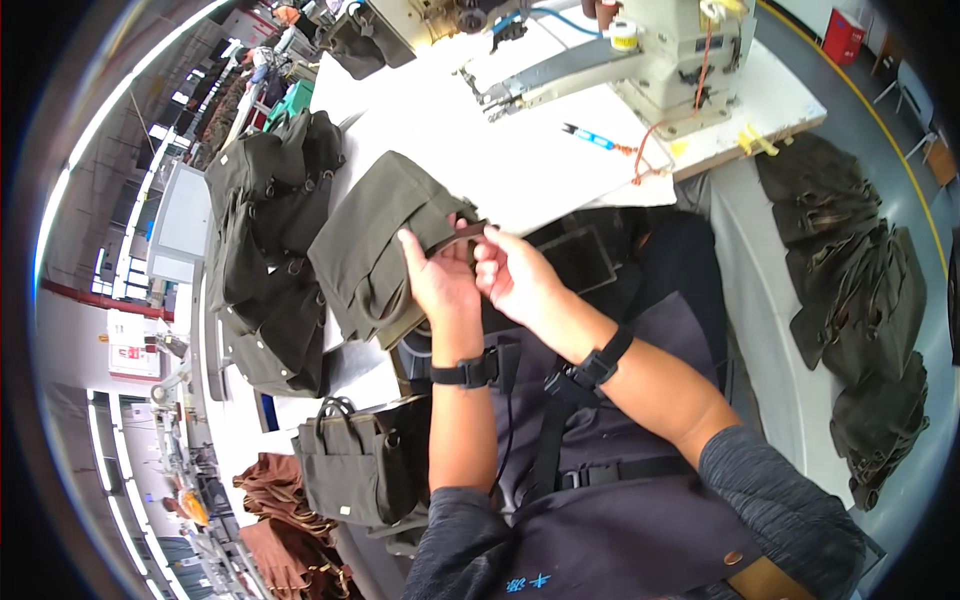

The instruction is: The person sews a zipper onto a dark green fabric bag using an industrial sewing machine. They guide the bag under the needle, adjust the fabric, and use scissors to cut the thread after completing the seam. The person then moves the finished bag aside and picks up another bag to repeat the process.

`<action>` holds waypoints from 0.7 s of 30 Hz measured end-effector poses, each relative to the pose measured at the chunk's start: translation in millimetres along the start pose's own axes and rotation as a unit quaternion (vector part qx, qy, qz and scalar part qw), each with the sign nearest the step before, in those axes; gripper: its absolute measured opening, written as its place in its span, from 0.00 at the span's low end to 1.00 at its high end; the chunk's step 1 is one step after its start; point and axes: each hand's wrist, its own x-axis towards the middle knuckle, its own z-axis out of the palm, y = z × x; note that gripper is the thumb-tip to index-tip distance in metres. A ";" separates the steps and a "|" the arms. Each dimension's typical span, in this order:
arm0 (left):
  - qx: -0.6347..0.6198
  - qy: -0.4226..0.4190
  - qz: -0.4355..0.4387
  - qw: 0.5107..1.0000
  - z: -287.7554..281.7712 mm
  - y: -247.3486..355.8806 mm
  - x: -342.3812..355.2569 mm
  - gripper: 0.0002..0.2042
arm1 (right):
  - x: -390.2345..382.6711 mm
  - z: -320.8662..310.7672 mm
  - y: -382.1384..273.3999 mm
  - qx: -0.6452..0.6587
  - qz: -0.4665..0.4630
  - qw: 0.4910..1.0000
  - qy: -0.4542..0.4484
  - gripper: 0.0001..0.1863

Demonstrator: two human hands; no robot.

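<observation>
I hold a dark olive fabric bag (370, 230) with looped handles, tilted over the white table edge. My left hand (440, 275) is curled at the bag's right part, thumb up, fingers behind a dark brown strap (455, 234). My right hand (520, 275) pinches that strap's right end, just beside my left hand. What my left fingertips grip is partly hidden.
Olive bags (270, 200) are piled left; another bag (355, 465) and brown fabric (285, 545) lie lower left. A sewing machine (670, 70) and blue tool (585, 135) are on the table (520, 170). More olive pieces (850, 270) lie right. Several people appear upper left.
</observation>
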 end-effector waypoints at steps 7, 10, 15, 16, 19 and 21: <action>-0.057 0.038 0.073 0.995 13.9 33.4 14.7 0.37 | -27.4 18.1 -58.4 -0.110 -0.138 0.982 0.065 0.20; -0.031 0.009 0.110 0.993 16.2 28.6 45.4 0.32 | -33.1 40.9 -116.3 -0.472 -0.536 0.700 -0.010 0.30; 0.003 -0.096 0.104 0.990 67.6 15.0 94.0 0.26 | 7.8 61.7 -202.1 -0.741 -0.598 0.294 -0.082 0.09; -0.007 -0.113 0.086 0.990 83.6 11.4 109.2 0.27 | 20.6 70.8 -210.2 -0.758 -0.600 0.237 -0.097 0.09; -0.059 -0.103 0.025 0.993 127.9 22.4 143.0 0.29 | 65.1 95.0 -226.5 -0.798 -0.569 0.132 -0.148 0.09; -0.076 -0.153 0.024 0.985 157.4 11.5 162.0 0.36 | 78.6 107.5 -235.6 -0.853 -0.481 0.127 -0.157 0.07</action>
